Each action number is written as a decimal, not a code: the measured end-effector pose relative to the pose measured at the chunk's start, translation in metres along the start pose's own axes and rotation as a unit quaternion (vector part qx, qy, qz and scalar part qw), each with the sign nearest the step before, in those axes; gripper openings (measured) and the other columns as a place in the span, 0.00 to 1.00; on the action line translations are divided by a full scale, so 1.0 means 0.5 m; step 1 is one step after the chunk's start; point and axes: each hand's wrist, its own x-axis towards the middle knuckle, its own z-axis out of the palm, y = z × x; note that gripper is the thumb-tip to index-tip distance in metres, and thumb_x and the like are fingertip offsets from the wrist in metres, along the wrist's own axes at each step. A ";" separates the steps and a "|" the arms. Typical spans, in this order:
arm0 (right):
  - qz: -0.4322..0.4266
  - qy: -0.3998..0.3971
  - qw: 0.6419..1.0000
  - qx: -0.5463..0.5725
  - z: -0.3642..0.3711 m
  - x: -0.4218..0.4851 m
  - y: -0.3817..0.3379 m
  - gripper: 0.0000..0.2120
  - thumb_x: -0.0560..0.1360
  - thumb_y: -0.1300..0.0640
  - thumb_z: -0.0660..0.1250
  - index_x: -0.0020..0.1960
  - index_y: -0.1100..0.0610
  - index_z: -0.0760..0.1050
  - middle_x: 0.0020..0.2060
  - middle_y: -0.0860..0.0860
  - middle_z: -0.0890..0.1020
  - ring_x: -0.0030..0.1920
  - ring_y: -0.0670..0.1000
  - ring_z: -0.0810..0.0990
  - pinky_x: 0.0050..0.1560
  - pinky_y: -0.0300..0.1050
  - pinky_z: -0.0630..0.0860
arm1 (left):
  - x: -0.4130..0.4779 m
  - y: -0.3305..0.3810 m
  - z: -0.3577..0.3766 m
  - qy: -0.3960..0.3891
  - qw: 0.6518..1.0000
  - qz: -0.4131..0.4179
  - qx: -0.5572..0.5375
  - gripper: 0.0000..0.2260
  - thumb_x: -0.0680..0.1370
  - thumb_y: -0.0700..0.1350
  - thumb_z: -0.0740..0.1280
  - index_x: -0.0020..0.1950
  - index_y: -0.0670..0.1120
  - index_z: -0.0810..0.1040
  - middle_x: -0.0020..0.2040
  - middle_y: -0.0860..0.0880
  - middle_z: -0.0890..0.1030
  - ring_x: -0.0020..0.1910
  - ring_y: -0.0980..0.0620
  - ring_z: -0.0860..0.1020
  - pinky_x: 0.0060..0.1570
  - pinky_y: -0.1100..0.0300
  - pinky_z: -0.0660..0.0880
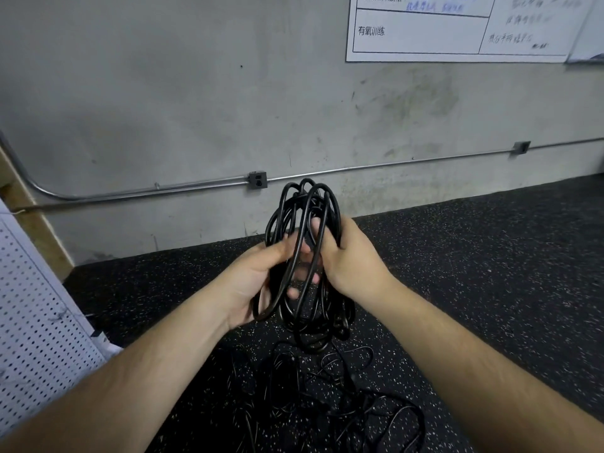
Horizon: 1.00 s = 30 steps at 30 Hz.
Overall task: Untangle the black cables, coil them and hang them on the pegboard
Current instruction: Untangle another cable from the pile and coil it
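The light is soft and rather dim, seemingly from above, with no hard shadows. The rough grey concrete wall (pixel 196 93) is evenly lit, without glare. The black white-flecked rubber floor (pixel 490 256) swallows the light, so the tangle of thin black cables (pixel 359 403) lying on it nearly vanishes. The bundle of looped black cable (pixel 287 210) carries a faint sheen on its curves. Wide-angle distortion bows the thin metal conduit pipe (pixel 163 189) and slants the white perforated pegboard (pixel 32 338). Handwriting on the white paper chart (pixel 425 31) is smeared, and the lower corners look soft.
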 end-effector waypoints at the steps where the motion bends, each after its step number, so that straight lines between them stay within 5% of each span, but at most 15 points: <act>1: -0.004 0.007 1.000 -0.011 0.003 -0.003 -0.002 0.19 0.83 0.40 0.57 0.60 0.55 0.72 0.45 0.48 0.82 0.45 0.47 0.82 0.48 0.49 0.79 | -0.004 0.000 0.001 -0.002 1.000 0.010 0.024 0.25 0.68 0.53 0.80 0.56 0.40 0.80 0.46 0.43 0.85 0.41 0.47 0.83 0.35 0.59 0.77; 5: -0.009 0.020 0.999 -0.046 0.005 -0.008 -0.006 0.21 0.83 0.41 0.56 0.59 0.59 0.69 0.45 0.51 0.82 0.44 0.52 0.82 0.46 0.52 0.79 | -0.015 -0.011 0.027 0.038 0.996 0.008 0.080 0.26 0.64 0.40 0.81 0.58 0.40 0.75 0.39 0.49 0.85 0.38 0.50 0.84 0.33 0.58 0.79; 7: 0.002 0.024 0.998 -0.060 0.009 -0.007 -0.006 0.21 0.83 0.41 0.56 0.59 0.59 0.68 0.45 0.53 0.82 0.43 0.54 0.83 0.45 0.53 0.80 | -0.012 -0.019 0.028 0.049 0.996 0.002 0.078 0.28 0.60 0.45 0.84 0.56 0.43 0.77 0.39 0.52 0.85 0.39 0.54 0.83 0.35 0.58 0.78; 11: 0.025 0.038 0.995 -0.087 0.020 -0.004 -0.006 0.20 0.83 0.43 0.56 0.58 0.60 0.68 0.43 0.55 0.82 0.41 0.56 0.83 0.42 0.53 0.80 | -0.008 -0.025 0.010 0.007 1.000 0.011 -0.002 0.16 0.66 0.55 0.77 0.47 0.47 0.84 0.46 0.44 0.83 0.44 0.48 0.81 0.36 0.57 0.75; 14: 0.041 0.035 0.995 -0.085 0.020 0.001 -0.003 0.21 0.83 0.41 0.56 0.57 0.60 0.67 0.42 0.55 0.82 0.42 0.58 0.83 0.44 0.55 0.81 | -0.010 -0.022 0.015 -0.013 0.999 0.027 0.028 0.35 0.54 0.60 0.86 0.54 0.46 0.82 0.45 0.48 0.85 0.43 0.50 0.83 0.35 0.59 0.78; 16: 0.047 0.023 0.995 -0.089 0.019 0.003 -0.003 0.21 0.83 0.41 0.56 0.59 0.60 0.67 0.45 0.55 0.82 0.44 0.56 0.83 0.47 0.56 0.80 | -0.009 -0.022 0.021 0.002 0.995 0.026 0.097 0.39 0.54 0.55 0.87 0.61 0.46 0.77 0.44 0.52 0.85 0.43 0.53 0.84 0.36 0.60 0.79; 19: 0.040 0.012 0.996 -0.076 0.019 0.008 0.006 0.22 0.84 0.41 0.56 0.60 0.60 0.69 0.46 0.55 0.82 0.45 0.56 0.83 0.49 0.54 0.80 | -0.003 -0.022 0.026 0.044 0.987 0.034 0.154 0.19 0.71 0.38 0.77 0.60 0.42 0.77 0.43 0.48 0.84 0.40 0.52 0.83 0.35 0.60 0.78; 21: 0.042 -0.022 0.998 -0.037 0.011 0.014 0.016 0.22 0.83 0.40 0.56 0.60 0.59 0.72 0.47 0.53 0.83 0.48 0.54 0.83 0.52 0.51 0.79 | 0.002 -0.020 0.010 0.052 0.988 0.027 0.145 0.09 0.78 0.35 0.69 0.58 0.39 0.76 0.41 0.44 0.84 0.38 0.48 0.83 0.34 0.57 0.77; 24: 0.053 -0.120 0.990 0.048 -0.026 0.021 0.028 0.23 0.82 0.37 0.57 0.61 0.54 0.77 0.50 0.49 0.86 0.52 0.51 0.84 0.59 0.49 0.79 | 0.005 -0.008 -0.012 0.041 0.991 0.014 0.123 0.05 0.80 0.39 0.69 0.54 0.40 0.77 0.36 0.45 0.80 0.29 0.50 0.77 0.31 0.58 0.74; 26: 0.081 -0.163 0.979 0.086 -0.058 0.022 0.032 0.23 0.82 0.38 0.58 0.62 0.53 0.79 0.50 0.49 0.87 0.48 0.51 0.87 0.51 0.46 0.82 | 0.009 -0.003 -0.026 0.047 0.993 0.028 0.104 0.02 0.81 0.38 0.66 0.51 0.41 0.76 0.31 0.49 0.74 0.24 0.55 0.68 0.27 0.61 0.68; 30: 0.137 -0.152 0.974 0.098 -0.117 0.035 0.068 0.21 0.82 0.43 0.63 0.52 0.61 0.79 0.42 0.54 0.86 0.44 0.56 0.87 0.50 0.57 0.84 | 0.022 0.024 -0.065 0.069 0.995 0.061 0.033 0.04 0.81 0.40 0.64 0.48 0.43 0.71 0.26 0.54 0.64 0.20 0.58 0.62 0.20 0.65 0.63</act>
